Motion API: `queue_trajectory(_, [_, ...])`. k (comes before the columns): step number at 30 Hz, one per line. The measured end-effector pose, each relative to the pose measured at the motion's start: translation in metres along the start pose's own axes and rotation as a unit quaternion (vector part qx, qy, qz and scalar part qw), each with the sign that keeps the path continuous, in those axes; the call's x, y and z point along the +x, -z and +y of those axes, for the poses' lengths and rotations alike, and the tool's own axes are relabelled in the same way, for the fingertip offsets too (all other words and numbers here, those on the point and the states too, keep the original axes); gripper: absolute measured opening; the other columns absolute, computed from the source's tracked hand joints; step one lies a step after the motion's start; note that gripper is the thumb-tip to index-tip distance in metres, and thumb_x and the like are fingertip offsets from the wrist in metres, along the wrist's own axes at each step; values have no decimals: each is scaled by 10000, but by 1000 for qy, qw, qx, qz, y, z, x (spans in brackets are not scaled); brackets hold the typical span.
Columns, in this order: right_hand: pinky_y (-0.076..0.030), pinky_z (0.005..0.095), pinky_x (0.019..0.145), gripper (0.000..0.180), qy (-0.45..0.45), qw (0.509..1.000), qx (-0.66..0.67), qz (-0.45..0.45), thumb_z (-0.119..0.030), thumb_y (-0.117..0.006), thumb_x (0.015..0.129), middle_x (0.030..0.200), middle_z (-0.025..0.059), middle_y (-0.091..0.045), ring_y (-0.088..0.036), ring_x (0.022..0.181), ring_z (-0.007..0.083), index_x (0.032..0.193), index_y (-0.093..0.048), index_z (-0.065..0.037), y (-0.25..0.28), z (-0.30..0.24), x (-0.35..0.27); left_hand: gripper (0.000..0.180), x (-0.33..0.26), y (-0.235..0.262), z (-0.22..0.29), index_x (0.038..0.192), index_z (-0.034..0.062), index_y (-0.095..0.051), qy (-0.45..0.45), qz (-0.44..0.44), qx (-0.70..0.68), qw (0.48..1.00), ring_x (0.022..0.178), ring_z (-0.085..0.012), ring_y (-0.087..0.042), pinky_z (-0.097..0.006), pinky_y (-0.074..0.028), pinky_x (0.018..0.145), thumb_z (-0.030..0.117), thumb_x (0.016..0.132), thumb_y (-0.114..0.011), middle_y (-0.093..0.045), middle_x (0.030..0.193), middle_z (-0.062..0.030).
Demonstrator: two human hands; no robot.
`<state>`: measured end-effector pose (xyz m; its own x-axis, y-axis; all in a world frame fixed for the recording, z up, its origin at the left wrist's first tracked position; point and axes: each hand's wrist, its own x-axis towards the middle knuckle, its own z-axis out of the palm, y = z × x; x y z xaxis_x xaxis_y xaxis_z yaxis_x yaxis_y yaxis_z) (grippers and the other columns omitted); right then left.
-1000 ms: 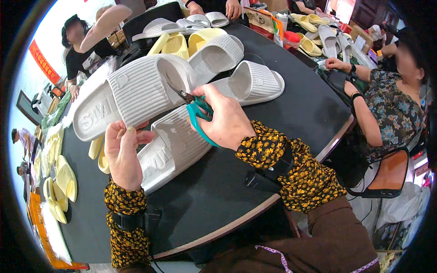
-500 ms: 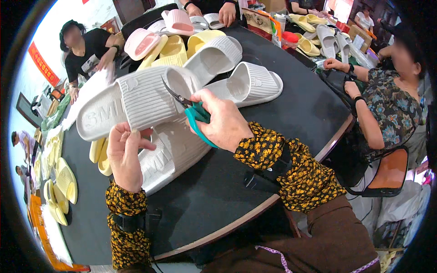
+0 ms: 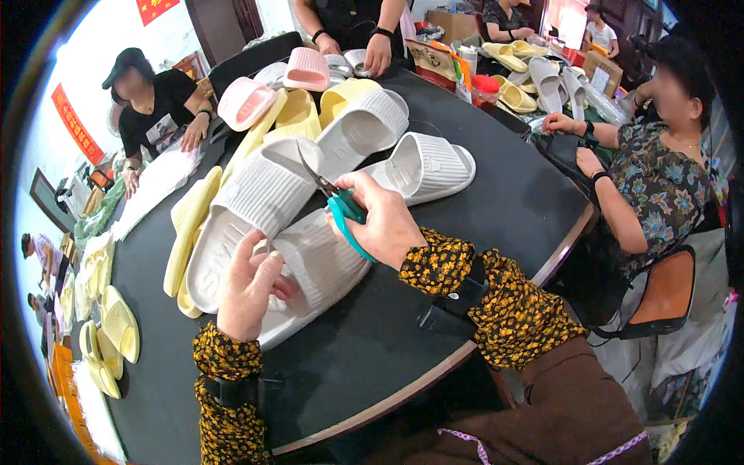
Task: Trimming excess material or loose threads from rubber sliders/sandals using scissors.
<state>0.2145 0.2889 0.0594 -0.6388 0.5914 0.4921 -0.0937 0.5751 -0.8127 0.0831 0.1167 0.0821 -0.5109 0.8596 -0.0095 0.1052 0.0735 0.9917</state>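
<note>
Table: round black tabletop (image 3: 496,201) with a pale wooden rim.
Far slippers: two pink ribbed foam slippers (image 3: 279,85) lie beside yellow foam slippers (image 3: 325,105).
Right slipper: a white ribbed foam slipper (image 3: 426,167), apart from the others.
Bottle: clear container with a red cap (image 3: 486,89).
Seat: orange chair (image 3: 666,291).

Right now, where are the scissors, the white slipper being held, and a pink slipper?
scissors (image 3: 346,219): head view, on the teal handle.
white slipper (image 3: 260,198): head view, on its ribbed strap.
pink slipper (image 3: 304,70): head view, on its strap.
</note>
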Motion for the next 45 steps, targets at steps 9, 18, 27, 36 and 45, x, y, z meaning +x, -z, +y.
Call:
queue_trajectory(9, [-478, 379, 649, 385, 3, 1000, 7, 4, -176, -675, 736, 792, 190, -615, -623, 739, 329, 1047, -498, -32, 0, -1, -1, 515, 0, -8, -6, 1334, 0, -267, 36, -74, -227, 971, 820, -184, -593, -322, -503, 685, 93, 875, -483, -570, 997, -128])
queue_trajectory(18, [-455, 225, 643, 385, 39, 996, 67, 40, -74, -661, 771, 789, 49, -582, -546, 716, 62, 1095, -462, -13, 4, -9, 0, 481, -4, -9, 6, 1301, -1, -299, -28, -24, -256, 966, 853, -250, -598, -369, -499, 702, 73, 856, -468, -545, 1108, -196])
queue_trajectory(27, [-482, 241, 651, 405, 23, 981, 181, 73, -60, -667, 753, 812, 68, -600, -582, 732, 77, 1094, -456, -9, 10, -16, -3, 520, -7, -8, 8, 1314, -12, -259, -84, 17, -262, 961, 861, -240, -585, -364, -504, 680, 20, 834, -455, -525, 1109, -194])
queue_trajectory(36, [-462, 224, 667, 410, 46, 983, 160, 81, -75, -666, 771, 806, 36, -576, -553, 731, 67, 1116, -451, -17, 12, -15, -1, 502, -7, -3, 14, 1298, -14, -244, -139, 64, -265, 952, 864, -259, -583, -367, -514, 680, 17, 845, -458, -465, 1132, -198])
queue_trajectory(45, [-457, 231, 675, 403, 34, 998, 52, -17, -92, -673, 778, 790, 45, -574, -544, 723, 65, 1107, -458, -1, 4, -6, 0, 508, -11, -1, 18, 1311, -6, -243, -159, 79, -224, 958, 866, -257, -582, -355, -507, 684, 12, 849, -452, -443, 1182, -210])
